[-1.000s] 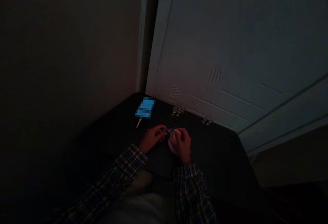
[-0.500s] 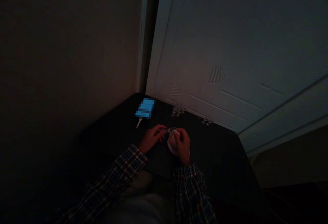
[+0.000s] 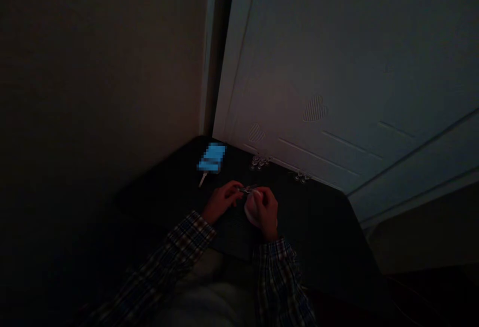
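In the dim light my left hand [image 3: 226, 197] is closed, its thumb and fingertips pinching one end of a small shiny, thin piece [image 3: 247, 189]. Its exact kind is too dark and small to make out. My right hand [image 3: 267, 207] is closed at the other end of that piece, fingertips bent down. Against the palm side of the right hand lies a rounded pinkish-white object [image 3: 251, 210], partly covered by the fingers. Both hands are just above the dark table [image 3: 318, 222], close together.
A lit phone [image 3: 212, 157] with a white cable [image 3: 202, 179] lies at the back left. Two clusters of small clear, ring-like pieces, one nearer the middle [image 3: 259, 161] and one farther right [image 3: 301, 176], sit along a white panel [image 3: 337, 68] with raised hearts.
The shiny piece between my hands shows more plainly and stretches straighter from the left fingertips. My left fingers have shifted slightly; the right hand stays nearly still. The picture is a little darker.
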A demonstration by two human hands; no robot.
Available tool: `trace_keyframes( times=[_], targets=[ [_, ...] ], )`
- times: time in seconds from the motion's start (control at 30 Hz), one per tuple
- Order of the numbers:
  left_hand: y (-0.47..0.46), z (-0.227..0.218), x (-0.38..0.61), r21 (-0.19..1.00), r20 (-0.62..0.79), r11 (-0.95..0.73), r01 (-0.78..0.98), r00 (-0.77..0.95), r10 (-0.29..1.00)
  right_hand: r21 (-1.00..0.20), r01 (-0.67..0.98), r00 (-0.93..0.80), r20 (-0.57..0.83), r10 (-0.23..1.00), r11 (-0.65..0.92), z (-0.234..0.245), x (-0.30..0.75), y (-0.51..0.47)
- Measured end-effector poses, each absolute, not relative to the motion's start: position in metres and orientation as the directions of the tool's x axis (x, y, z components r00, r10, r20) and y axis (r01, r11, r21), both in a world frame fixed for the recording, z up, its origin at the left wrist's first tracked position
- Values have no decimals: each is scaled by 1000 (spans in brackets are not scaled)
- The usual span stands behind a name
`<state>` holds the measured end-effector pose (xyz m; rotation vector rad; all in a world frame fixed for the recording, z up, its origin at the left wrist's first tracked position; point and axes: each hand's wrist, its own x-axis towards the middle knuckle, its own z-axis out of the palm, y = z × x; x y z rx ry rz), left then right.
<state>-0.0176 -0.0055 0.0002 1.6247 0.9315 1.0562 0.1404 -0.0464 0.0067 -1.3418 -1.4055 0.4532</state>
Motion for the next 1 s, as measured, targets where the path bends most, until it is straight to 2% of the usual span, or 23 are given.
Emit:
trace_keyframes(
  times=[1.0],
  targets=[
    [-5,-4,-18,947,208,-276,163,340,917,-838,459,222,430,875,295,11,139,-48]
  ],
)
